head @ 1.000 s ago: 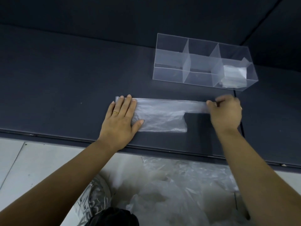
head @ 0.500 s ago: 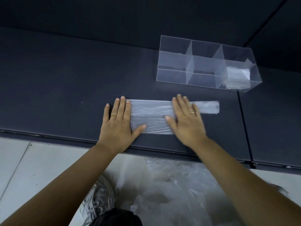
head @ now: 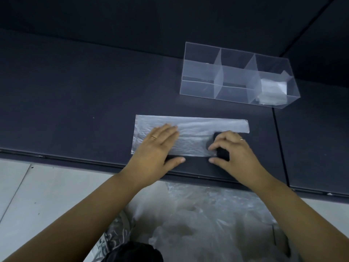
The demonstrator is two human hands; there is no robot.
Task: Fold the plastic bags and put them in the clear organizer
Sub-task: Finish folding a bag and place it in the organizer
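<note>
The left hand (head: 158,146) lies flat, pinning the plastic bag (head: 192,127), so the right hand (head: 232,150), pinching its corner, can probably fold it.

Plain indoor room, dark padded surface (head: 75,91), pale tiled floor (head: 28,195) below

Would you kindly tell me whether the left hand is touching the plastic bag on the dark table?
Touching. The head view shows the left hand lying flat, with its fingers pressed on the left half of the plastic bag.
</note>
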